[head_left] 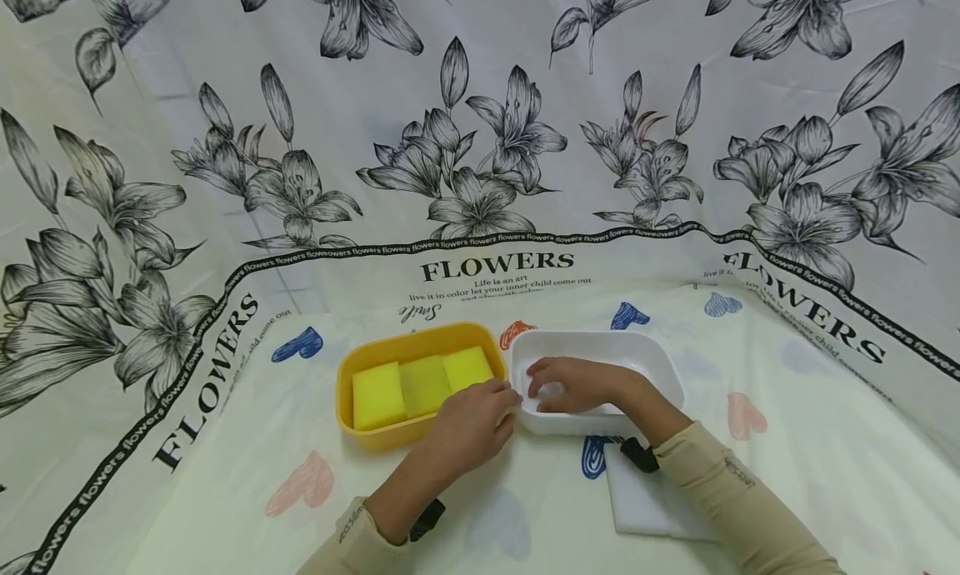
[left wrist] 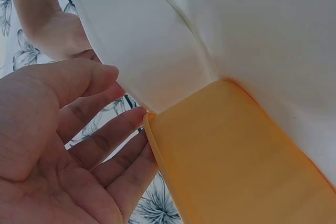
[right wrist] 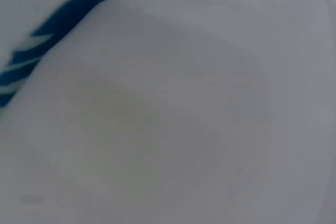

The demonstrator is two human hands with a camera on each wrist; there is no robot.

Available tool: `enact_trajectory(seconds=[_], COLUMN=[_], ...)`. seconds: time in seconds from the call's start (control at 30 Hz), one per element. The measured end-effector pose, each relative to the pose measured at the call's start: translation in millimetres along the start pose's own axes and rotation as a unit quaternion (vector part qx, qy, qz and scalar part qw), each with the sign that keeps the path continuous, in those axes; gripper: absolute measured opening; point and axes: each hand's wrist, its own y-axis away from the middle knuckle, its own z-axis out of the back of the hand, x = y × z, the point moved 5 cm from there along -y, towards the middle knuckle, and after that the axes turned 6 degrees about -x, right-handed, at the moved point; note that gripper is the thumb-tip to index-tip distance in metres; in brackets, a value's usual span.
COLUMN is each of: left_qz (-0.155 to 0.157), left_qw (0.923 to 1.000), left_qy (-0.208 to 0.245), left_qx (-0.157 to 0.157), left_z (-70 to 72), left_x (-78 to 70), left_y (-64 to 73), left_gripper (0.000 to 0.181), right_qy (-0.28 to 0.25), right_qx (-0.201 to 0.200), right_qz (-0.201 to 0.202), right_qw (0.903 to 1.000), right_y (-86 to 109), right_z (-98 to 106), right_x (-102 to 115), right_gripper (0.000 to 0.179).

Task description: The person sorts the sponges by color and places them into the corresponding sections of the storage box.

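In the head view, a yellow tub [head_left: 347, 408] holds three yellow sponges, such as the left sponge [head_left: 378, 397]. Beside it on the right stands a white tub [head_left: 585, 425]. My left hand [head_left: 468, 425] is at the yellow tub's near right corner, where the two tubs meet. In the left wrist view the fingers of that hand [left wrist: 68, 140] are relaxed, with fingertips touching the rims. My right hand [head_left: 577, 383] reaches over the white tub with loosely bent fingers; nothing is visible in it. The right wrist view has only a blurred white surface [right wrist: 184, 103].
A flat white square piece [head_left: 652, 500] lies in front of the white tub, partly under the right forearm. The tablecloth [head_left: 225, 492] has coloured hearts. Behind hangs a flower-printed curtain [head_left: 480, 200], which also closes off both sides.
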Motion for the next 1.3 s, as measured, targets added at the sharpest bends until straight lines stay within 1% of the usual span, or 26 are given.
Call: enact_trajectory(seconds=[0.1,0.17,0.27,0.4,0.5,0.57,0.67,0.73,0.8,0.87,0.93,0.97,1.0,1.07,1.13,1.2,1.3], left_qz=[0.001,0.002,0.0,-0.002,0.002,0.004,0.008,0.01,0.013,0.012,0.009,0.008,0.007,0.006,0.007,0.007,0.006], left_qw=[1.0,0.9999,0.9999,1.0,1.0,1.0,0.9999,0.9999,0.9998,0.9998,0.9999,0.9999,1.0,1.0,1.0,1.0,1.0], left_qy=[-0.007,-0.009,-0.008,-0.003,0.002,0.005,0.008,0.009,0.008,0.007,0.006,0.005,0.004,0.003,0.001,-0.001,0.0], left_qx=[0.003,0.005,0.006,0.003,0.001,0.002,0.008,0.011,0.013,0.011,0.008,0.006,0.005,0.003,0.004,0.004,0.005], left_z=[0.7,0.9,0.9,0.3,-0.1,-0.1,-0.6,-0.5,-0.5,0.2,1.3,1.7,2.1,2.8,2.8,2.7,2.2], left_x=[0.5,0.4,-0.4,-1.3,-1.2,-1.1,-0.3,0.4,1.0,0.3,-0.7,-1.2,-1.6,-1.9,-1.8,-2.1,-3.1], left_y=[-0.8,-1.1,-0.8,0.5,0.6,0.5,0.5,0.3,0.2,-0.4,-0.8,-0.9,-0.9,-0.8,-0.4,0.2,0.8], left_gripper=[0.023,0.023,0.024,0.024,0.023,0.024,0.025,0.026,0.026,0.026,0.026,0.026,0.026,0.026,0.027,0.028,0.028], right_qy=[-0.006,-0.005,-0.006,-0.007,0.001,0.021,0.073,0.104,0.117,0.114,0.114,0.12,0.136,0.176,0.218,0.248,0.268], right_qx=[0.007,0.009,0.006,-0.012,-0.026,-0.036,-0.049,-0.051,-0.044,-0.029,-0.013,-0.007,-0.004,-0.007,-0.009,-0.006,0.009], right_qz=[-0.043,-0.061,-0.067,-0.037,-0.016,-0.001,0.025,0.037,0.039,0.031,0.01,-0.002,-0.018,-0.052,-0.086,-0.113,-0.131], right_qw=[0.999,0.9981,0.9977,0.9992,0.9995,0.9991,0.9959,0.9926,0.9915,0.9925,0.9933,0.9928,0.9905,0.983,0.9721,0.9621,0.9545], right_y=[6.3,11.0,19.0,33.2,50.1,64.3,86.1,99.3,109.6,118.4,123.5,124.3,124.4,122.7,119.8,116.9,114.6], right_z=[0,0,-2,3,10,15,18,16,13,7,2,-1,-4,-9,-14,-19,-25], right_x=[-2,-4,-3,10,24,34,52,65,75,82,83,82,80,74,67,61,53], right_gripper=[0.025,0.032,0.043,0.054,0.058,0.058,0.058,0.061,0.064,0.064,0.066,0.067,0.069,0.074,0.078,0.078,0.076])
